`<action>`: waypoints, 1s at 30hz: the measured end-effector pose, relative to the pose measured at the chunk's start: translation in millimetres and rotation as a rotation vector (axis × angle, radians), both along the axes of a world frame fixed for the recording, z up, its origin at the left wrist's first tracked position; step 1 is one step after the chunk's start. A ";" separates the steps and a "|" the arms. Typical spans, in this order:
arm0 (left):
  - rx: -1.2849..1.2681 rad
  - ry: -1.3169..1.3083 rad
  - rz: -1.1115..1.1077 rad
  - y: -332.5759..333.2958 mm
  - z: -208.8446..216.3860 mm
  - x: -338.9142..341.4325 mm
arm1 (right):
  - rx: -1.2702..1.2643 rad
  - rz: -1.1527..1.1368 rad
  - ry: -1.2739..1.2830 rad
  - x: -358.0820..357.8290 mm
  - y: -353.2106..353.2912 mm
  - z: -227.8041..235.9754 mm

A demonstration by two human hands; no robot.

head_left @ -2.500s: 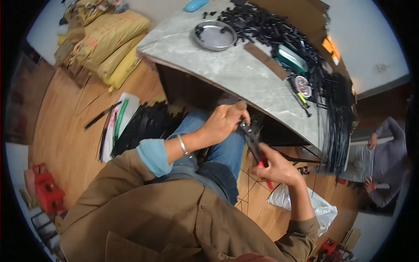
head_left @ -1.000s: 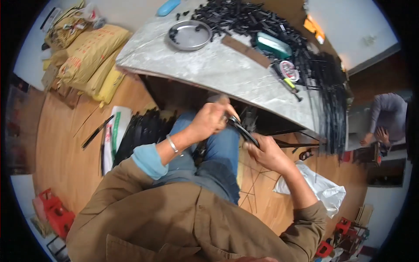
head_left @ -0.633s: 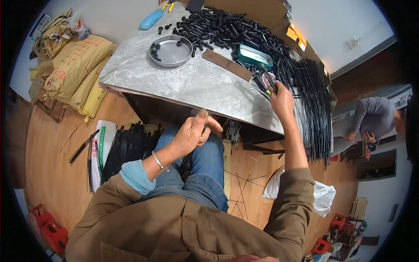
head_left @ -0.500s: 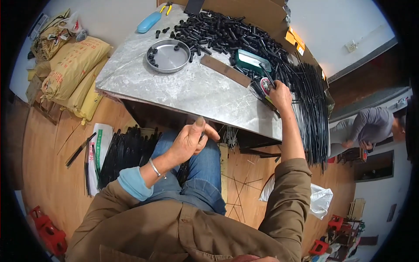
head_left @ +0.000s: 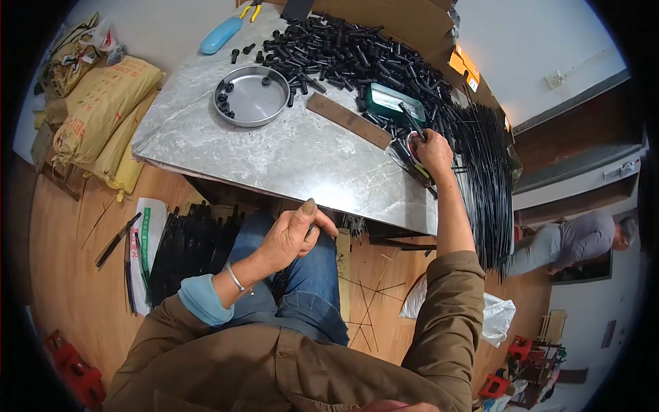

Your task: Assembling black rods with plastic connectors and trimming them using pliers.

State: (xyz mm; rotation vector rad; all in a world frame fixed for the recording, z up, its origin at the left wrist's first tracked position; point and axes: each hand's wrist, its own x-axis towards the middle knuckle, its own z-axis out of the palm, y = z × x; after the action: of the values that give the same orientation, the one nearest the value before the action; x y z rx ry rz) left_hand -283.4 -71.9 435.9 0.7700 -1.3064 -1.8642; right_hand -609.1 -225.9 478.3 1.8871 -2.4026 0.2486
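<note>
My left hand (head_left: 295, 237) is closed in front of the table's near edge, thumb up. Between its fingers shows a small dark thing I cannot make out. Over the table's right side, my right hand (head_left: 435, 154) grips a dark, stick-like tool (head_left: 412, 122), whose far end reaches the green rectangular dish (head_left: 376, 110). Just left of that hand lies a round reddish item (head_left: 412, 142), partly hidden by the fingers. Behind the dish spreads a large heap of short black bolt-like pieces (head_left: 343, 51).
A round metal pan (head_left: 264, 103) with several black pieces, a brown flat bar (head_left: 349, 121) and yellow-handled pliers (head_left: 252, 11) lie on the grey table (head_left: 254, 154). Long black rods (head_left: 491, 192) overhang the right edge. Yellow sacks (head_left: 103, 103) stand left; a person (head_left: 576, 240) is at far right.
My right hand has shifted slightly left and down, the tool still in its grip. My left hand has dropped a little, still closed. The person at far right has moved.
</note>
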 end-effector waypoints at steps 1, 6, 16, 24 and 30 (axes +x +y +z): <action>-0.008 -0.001 0.001 -0.6 -1.1 0.5 | -0.001 -0.004 -0.041 0.3 1.7 2.9; -0.009 0.015 -0.007 0.8 0.2 -0.6 | -0.120 -0.016 -0.007 -22.1 -5.9 -7.6; 0.007 0.053 -0.065 13.6 4.0 -1.9 | -0.140 0.041 -0.400 -17.7 7.9 13.8; -0.025 0.051 -0.059 20.8 9.5 -1.8 | -0.159 -0.015 -0.168 -22.9 9.1 7.9; -0.017 0.047 -0.070 22.6 8.1 -1.1 | 0.040 -0.060 -0.174 -16.3 15.9 4.9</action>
State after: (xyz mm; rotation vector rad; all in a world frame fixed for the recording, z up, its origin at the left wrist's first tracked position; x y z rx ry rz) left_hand -284.5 -49.3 443.9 0.6753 -1.3328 -1.9119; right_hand -625.4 -210.0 483.1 1.8786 -2.5894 0.3775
